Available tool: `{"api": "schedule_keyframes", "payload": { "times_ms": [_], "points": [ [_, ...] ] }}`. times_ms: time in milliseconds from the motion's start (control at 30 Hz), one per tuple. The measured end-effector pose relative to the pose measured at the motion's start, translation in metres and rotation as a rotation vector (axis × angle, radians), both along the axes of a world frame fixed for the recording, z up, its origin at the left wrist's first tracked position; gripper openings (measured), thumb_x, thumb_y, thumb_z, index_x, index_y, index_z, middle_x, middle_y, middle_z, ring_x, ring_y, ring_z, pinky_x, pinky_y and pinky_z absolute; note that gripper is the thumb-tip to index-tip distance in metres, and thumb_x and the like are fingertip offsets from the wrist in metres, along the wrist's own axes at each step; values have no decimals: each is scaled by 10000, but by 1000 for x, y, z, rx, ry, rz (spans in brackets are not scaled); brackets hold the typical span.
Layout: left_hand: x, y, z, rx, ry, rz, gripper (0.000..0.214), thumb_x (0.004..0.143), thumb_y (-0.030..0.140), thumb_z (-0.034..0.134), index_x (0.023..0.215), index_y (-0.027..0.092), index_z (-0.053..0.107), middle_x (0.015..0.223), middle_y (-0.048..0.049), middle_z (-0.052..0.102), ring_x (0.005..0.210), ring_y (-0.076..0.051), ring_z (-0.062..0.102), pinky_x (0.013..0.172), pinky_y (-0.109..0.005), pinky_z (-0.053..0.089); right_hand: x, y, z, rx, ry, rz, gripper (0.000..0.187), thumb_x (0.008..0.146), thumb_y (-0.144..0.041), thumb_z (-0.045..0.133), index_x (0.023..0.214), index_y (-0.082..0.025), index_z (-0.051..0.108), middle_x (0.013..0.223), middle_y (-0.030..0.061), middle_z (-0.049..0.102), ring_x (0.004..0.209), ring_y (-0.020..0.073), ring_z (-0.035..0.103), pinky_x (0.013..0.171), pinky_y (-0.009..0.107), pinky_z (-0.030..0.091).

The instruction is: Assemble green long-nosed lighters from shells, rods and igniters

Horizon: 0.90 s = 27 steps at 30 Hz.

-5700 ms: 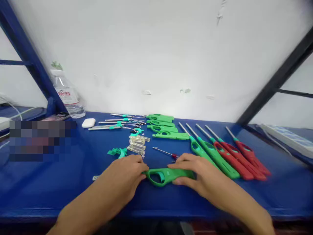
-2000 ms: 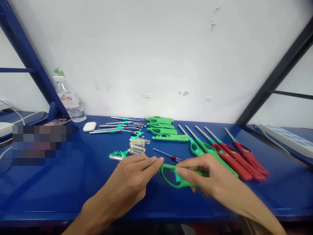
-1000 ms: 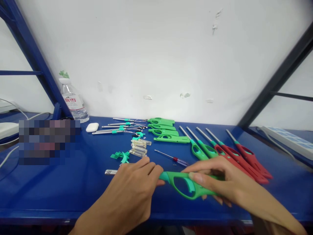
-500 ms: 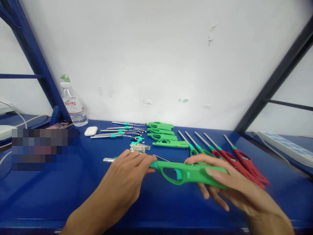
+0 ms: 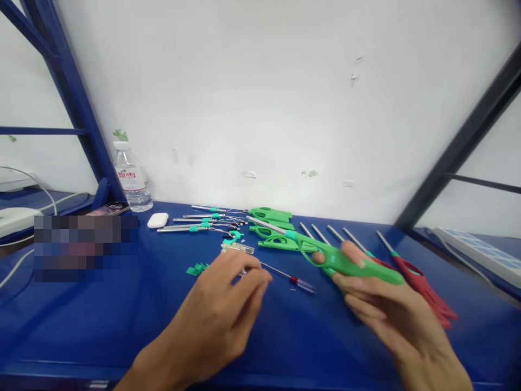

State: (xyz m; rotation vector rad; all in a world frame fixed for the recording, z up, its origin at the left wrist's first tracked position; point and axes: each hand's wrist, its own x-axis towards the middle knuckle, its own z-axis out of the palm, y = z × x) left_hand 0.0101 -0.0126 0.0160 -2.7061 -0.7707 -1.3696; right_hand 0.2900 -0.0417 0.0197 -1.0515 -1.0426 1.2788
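Held lighter (image 5: 341, 264) green, collar (image 5: 290, 234) teal, rod (image 5: 268, 225) silver; tabletop (image 5: 303, 342) deep blue.

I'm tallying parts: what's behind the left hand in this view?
Beyond the left hand, teal pieces and a clear piece show. The hand covers some blue tabletop; whatever lies there cannot be seen.

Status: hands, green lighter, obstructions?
Right hand gripping green lighter, tube pointing forward-left. Left hand half-curled, nothing visible in it. Screwdriver on table nearby; no visible obstruction.
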Motion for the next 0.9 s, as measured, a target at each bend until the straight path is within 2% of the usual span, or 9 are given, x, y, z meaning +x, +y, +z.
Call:
{"api": "schedule_keyframes", "payload": {
  "times_ms": [167,300,367,467,567,700,800,833,900],
  "points": [
    [9,-6,-5,11,175,-93,219,1094,88,482,1081,151,691,1001,-70,711,942,-236,643,905,-403,557,12,0,0,-45,171,-51,452,662,-152,947,880,-275,572,882,10,719,475,42,155,352,149,281],
    [9,-7,-9,-15,195,-99,214,1082,81,487,1023,158,677,939,-60,716,862,-231,647,868,-429,571,4,-3,5,-44,320,-28,536,647,-103,963,847,-281,498,600,-109,496,499,45,13,353,123,187],
    [8,-7,-8,-7,178,-112,206,1081,81,490,1036,157,676,923,-56,712,844,-223,645,854,-421,574,1,-5,7,-44,353,-12,545,623,-112,982,840,-284,512,549,-133,371,498,50,10,356,127,178],
    [7,-8,-6,29,114,-103,201,1074,62,515,1140,154,681,976,-59,703,925,-221,643,903,-402,571,0,-8,10,-37,383,23,465,645,-188,978,860,-282,576,567,-124,283,514,69,59,387,130,248],
    [5,-9,-4,70,48,-45,357,1036,-2,557,1328,182,649,1226,-97,668,1178,-237,609,1070,-412,525,-1,-10,12,-18,385,79,348,715,-227,932,859,-265,617,580,-121,212,511,74,79,421,144,300],
    [2,-8,-5,150,116,89,578,1031,-12,594,1532,274,547,1576,-131,479,1517,-310,401,1249,-538,382,-11,-9,12,-56,286,273,204,834,-304,858,858,-218,674,600,-105,261,483,55,121,437,160,277],
    [1,-4,-10,207,155,101,515,1056,-3,560,1507,245,563,1464,-125,600,1413,-296,527,1187,-504,438,-21,-6,8,-83,187,444,237,916,-429,785,958,-202,732,544,-112,275,441,57,142,423,178,275],
    [0,-2,-12,214,161,103,484,1067,-2,527,1490,227,570,1378,-113,660,1317,-274,599,1136,-465,477,-24,-5,6,-86,128,443,283,940,-470,762,1030,-202,743,524,-120,269,431,62,147,421,185,283],
    [-3,3,-14,218,181,122,473,1075,-18,448,1471,209,573,1240,-85,728,1133,-235,682,1024,-404,531,-25,-3,4,-72,-57,317,384,971,-542,737,1164,-211,737,536,-118,322,431,67,214,433,191,302]
  ]
}}
